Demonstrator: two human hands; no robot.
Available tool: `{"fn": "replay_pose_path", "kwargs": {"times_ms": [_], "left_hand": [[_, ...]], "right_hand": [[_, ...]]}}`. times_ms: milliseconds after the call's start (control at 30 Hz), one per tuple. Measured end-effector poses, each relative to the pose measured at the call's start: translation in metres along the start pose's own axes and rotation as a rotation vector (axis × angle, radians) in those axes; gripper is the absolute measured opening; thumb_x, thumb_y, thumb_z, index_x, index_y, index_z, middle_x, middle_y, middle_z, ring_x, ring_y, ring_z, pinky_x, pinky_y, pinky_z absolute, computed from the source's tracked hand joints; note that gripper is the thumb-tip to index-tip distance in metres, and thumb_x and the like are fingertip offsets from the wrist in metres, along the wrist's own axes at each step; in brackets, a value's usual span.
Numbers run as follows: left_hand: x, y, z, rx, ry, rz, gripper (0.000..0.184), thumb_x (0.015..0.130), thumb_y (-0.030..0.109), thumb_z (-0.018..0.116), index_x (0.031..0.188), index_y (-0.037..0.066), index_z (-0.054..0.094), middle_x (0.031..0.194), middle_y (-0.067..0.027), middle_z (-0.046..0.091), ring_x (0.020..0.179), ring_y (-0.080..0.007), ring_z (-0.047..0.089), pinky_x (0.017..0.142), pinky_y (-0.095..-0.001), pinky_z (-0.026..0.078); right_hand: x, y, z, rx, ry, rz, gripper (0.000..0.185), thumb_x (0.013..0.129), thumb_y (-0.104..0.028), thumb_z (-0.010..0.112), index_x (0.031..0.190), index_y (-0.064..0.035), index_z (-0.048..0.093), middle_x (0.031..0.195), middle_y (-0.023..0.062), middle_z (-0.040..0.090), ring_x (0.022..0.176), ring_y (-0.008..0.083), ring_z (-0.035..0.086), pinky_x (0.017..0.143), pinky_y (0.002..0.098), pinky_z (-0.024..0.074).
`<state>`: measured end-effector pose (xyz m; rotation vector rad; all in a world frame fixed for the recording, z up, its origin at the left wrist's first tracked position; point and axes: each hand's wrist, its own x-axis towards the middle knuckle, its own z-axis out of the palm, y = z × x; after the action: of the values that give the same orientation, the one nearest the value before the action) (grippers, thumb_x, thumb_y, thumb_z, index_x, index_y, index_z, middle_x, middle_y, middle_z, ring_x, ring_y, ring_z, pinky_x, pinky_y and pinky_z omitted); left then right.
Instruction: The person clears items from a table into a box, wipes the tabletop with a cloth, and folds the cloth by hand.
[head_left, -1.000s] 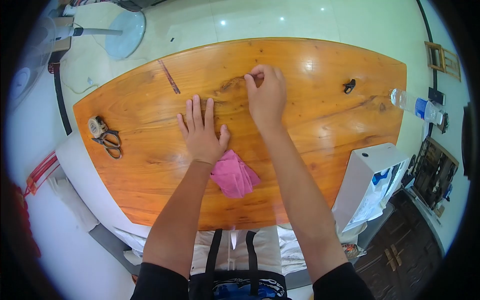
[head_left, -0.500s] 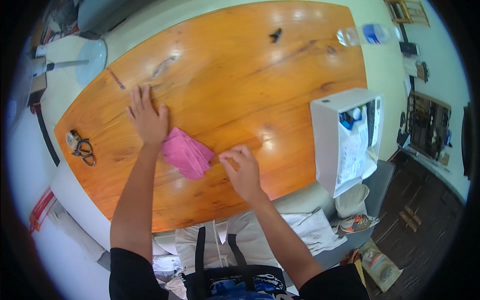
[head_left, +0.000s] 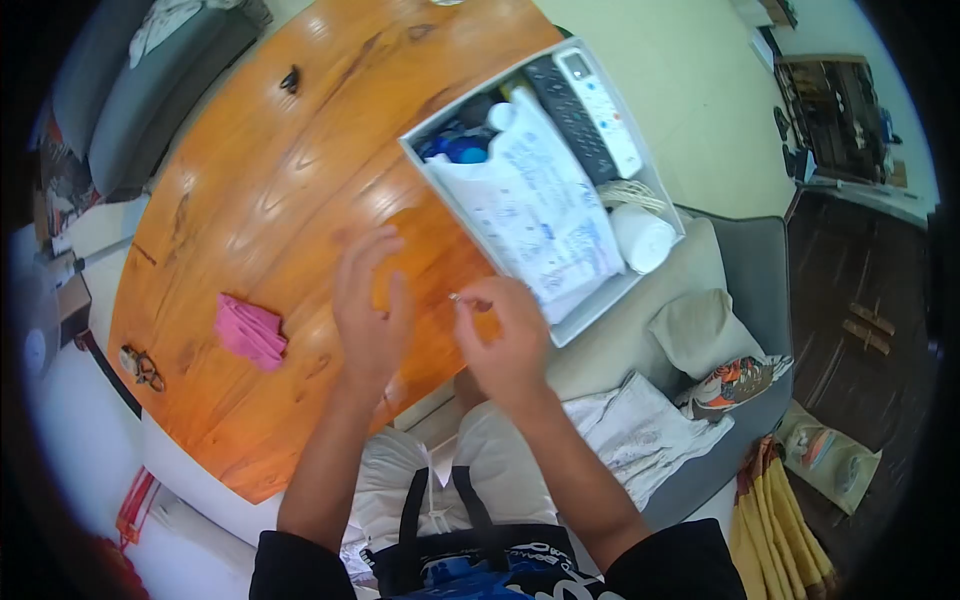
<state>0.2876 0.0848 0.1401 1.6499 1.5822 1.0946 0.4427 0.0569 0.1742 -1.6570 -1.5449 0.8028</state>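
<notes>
My right hand (head_left: 505,330) is near the box, thumb and fingers pinched on a small shiny piece (head_left: 455,297) whose kind I cannot make out. Facing it, my left hand (head_left: 368,305) hovers over the wooden table (head_left: 330,220) with fingers extended and holds nothing. To the left lies a crumpled pink cloth (head_left: 250,330), apart from both hands. The white box (head_left: 468,232), just beyond my right hand, contains written-on paper (head_left: 545,205), a white remote control (head_left: 598,110), a dark keyboard-like object (head_left: 568,115), a white rounded item (head_left: 642,238) and a coiled cord (head_left: 635,195).
Scissors (head_left: 150,372) and a tape measure (head_left: 130,358) rest at the table's left edge. A small black object (head_left: 290,80) lies toward the far side. A grey sofa (head_left: 755,270) with a cushion (head_left: 693,328) and white cloth (head_left: 650,435) is on the right.
My view has swung right, toward the box. My left hand has left the spot beside the pink cloth and come close to my right hand, which still pinches. The cloth stays on the table.
</notes>
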Motion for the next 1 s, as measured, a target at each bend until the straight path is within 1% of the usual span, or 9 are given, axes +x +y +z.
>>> {"fn": "replay_pose_path", "kwargs": {"times_ms": [67, 200, 267, 300, 400, 500, 667, 833, 1000], "left_hand": [[0.008, 0.033, 0.024, 0.002, -0.069, 0.066, 0.032, 0.083, -0.003, 0.061, 0.115, 0.002, 0.064, 0.123, -0.0174, 0.063, 0.117, -0.0369, 0.059, 0.102, -0.0442, 0.045], [0.023, 0.074, 0.066, -0.031, -0.145, 0.197, 0.032, 0.081, -0.003, 0.062, 0.113, 0.002, 0.064, 0.124, -0.0175, 0.062, 0.117, -0.0381, 0.057, 0.102, -0.0465, 0.043], [0.026, 0.082, 0.084, -0.018, -0.158, 0.184, 0.032, 0.08, -0.002, 0.062, 0.112, 0.002, 0.064, 0.124, -0.0175, 0.062, 0.118, -0.038, 0.057, 0.103, -0.0465, 0.042], [0.027, 0.085, 0.09, -0.01, -0.162, 0.178, 0.032, 0.08, -0.002, 0.062, 0.112, 0.002, 0.064, 0.124, -0.0175, 0.062, 0.118, -0.038, 0.056, 0.103, -0.0464, 0.042], [0.025, 0.085, 0.101, 0.017, -0.118, 0.137, 0.032, 0.08, -0.002, 0.062, 0.111, 0.002, 0.064, 0.124, -0.0178, 0.062, 0.119, -0.0379, 0.056, 0.104, -0.0465, 0.041], [0.019, 0.082, 0.099, 0.089, -0.082, 0.103, 0.031, 0.08, -0.003, 0.061, 0.11, 0.002, 0.064, 0.125, -0.0177, 0.062, 0.121, -0.0379, 0.055, 0.104, -0.0467, 0.041], [0.005, 0.066, 0.093, 0.139, -0.061, 0.092, 0.03, 0.079, -0.003, 0.061, 0.108, 0.003, 0.065, 0.125, -0.0166, 0.062, 0.122, -0.038, 0.055, 0.106, -0.0478, 0.039], [0.005, 0.066, 0.089, 0.18, -0.066, 0.113, 0.027, 0.079, -0.001, 0.061, 0.105, 0.004, 0.065, 0.124, -0.0149, 0.063, 0.122, -0.038, 0.055, 0.107, -0.0498, 0.038], [0.008, 0.063, 0.087, 0.177, -0.053, 0.13, 0.026, 0.079, 0.001, 0.062, 0.105, 0.005, 0.065, 0.124, -0.0147, 0.063, 0.122, -0.0378, 0.055, 0.107, -0.0515, 0.037]], "right_hand": [[0.015, 0.023, -0.034, -0.15, 0.067, -0.036, 0.021, 0.079, 0.003, 0.072, 0.096, -0.0056, 0.064, 0.094, 0.0076, 0.066, 0.086, 0.0269, 0.064, 0.078, 0.037, 0.048], [0.042, 0.055, -0.08, -0.257, 0.206, -0.034, 0.021, 0.078, 0.002, 0.072, 0.095, -0.0071, 0.065, 0.095, 0.0059, 0.067, 0.09, 0.0263, 0.064, 0.081, 0.0388, 0.045], [0.056, 0.06, -0.096, -0.298, 0.24, -0.03, 0.02, 0.079, 0.002, 0.072, 0.095, -0.0072, 0.065, 0.094, 0.0061, 0.067, 0.092, 0.026, 0.063, 0.082, 0.0392, 0.0448], [0.061, 0.063, -0.099, -0.305, 0.232, -0.017, 0.02, 0.08, 0.001, 0.071, 0.098, -0.0069, 0.066, 0.096, 0.0067, 0.068, 0.093, 0.0262, 0.063, 0.083, 0.04, 0.0441], [0.062, 0.071, -0.101, -0.199, 0.244, -0.016, 0.022, 0.081, 0.0, 0.071, 0.101, -0.006, 0.067, 0.099, 0.0076, 0.069, 0.093, 0.027, 0.063, 0.082, 0.0399, 0.044], [0.04, 0.074, -0.102, -0.193, 0.197, -0.02, 0.024, 0.081, 0.001, 0.071, 0.104, -0.0053, 0.067, 0.1, 0.0082, 0.069, 0.092, 0.0278, 0.063, 0.082, 0.0398, 0.044], [0.002, 0.075, -0.093, -0.155, 0.166, -0.053, 0.026, 0.079, 0.002, 0.072, 0.103, -0.0057, 0.068, 0.098, 0.0074, 0.068, 0.09, 0.0277, 0.063, 0.081, 0.0398, 0.0437], [0.017, 0.073, -0.09, -0.233, 0.177, -0.089, 0.029, 0.076, 0.003, 0.074, 0.103, -0.0069, 0.069, 0.098, 0.0058, 0.067, 0.091, 0.0262, 0.062, 0.08, 0.0391, 0.0435], [0.027, 0.064, -0.082, -0.168, 0.083, -0.163, 0.031, 0.075, 0.002, 0.075, 0.103, -0.0072, 0.069, 0.099, 0.0054, 0.066, 0.091, 0.0249, 0.062, 0.079, 0.0383, 0.0444]]}}
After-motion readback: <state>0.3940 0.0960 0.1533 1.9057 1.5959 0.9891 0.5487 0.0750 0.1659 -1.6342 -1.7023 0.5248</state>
